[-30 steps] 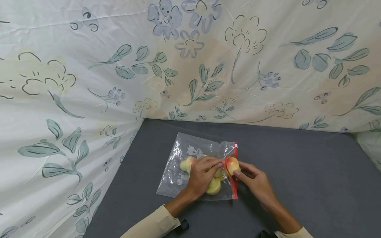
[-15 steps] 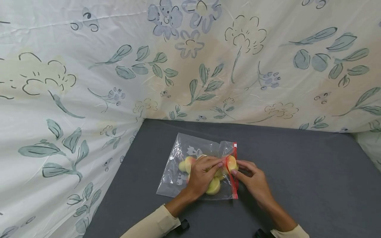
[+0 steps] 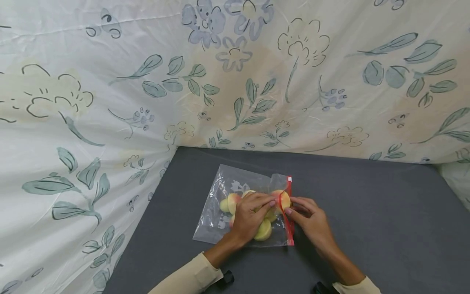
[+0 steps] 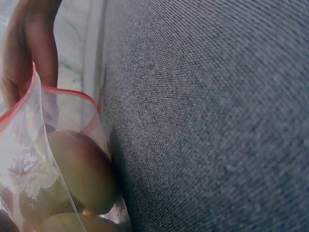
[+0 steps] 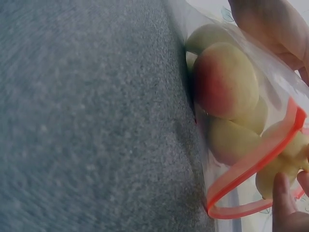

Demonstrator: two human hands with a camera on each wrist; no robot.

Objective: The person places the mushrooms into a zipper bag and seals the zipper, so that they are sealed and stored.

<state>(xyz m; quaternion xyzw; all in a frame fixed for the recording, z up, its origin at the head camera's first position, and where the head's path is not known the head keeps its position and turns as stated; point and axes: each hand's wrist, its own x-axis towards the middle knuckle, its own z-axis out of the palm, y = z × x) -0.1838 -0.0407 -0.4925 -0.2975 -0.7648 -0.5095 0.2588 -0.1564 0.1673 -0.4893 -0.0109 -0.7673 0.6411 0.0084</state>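
Observation:
A clear zip bag (image 3: pixel 253 176) lies on the grey table with its red-edged mouth (image 3: pixel 289 232) facing right. Several yellow fruits (image 3: pixel 263 230) with a red blush are inside it. My left hand (image 3: pixel 247 218) lies over the bag and pinches the mouth's upper rim between thumb and fingers. My right hand (image 3: pixel 312 220) holds one more yellow-red fruit (image 3: pixel 286 200) at the mouth, partly inside. In the right wrist view, fingertips (image 5: pixel 282 193) touch that fruit beyond the red strip. The left wrist view shows a blushed fruit (image 4: pixel 84 171) through the plastic; my left fingers are out of that view.
The dark grey tabletop (image 3: pixel 385 212) stretches to both sides of the bag. Floral cloth (image 3: pixel 235 110) hangs behind and along the left of the table. Black wrist straps (image 3: pixel 227 279) show by the cuffs.
My right hand has shifted slightly left, pushing its fruit from outside the red rim to partly inside the bag. My left hand has stayed in place on the rim.

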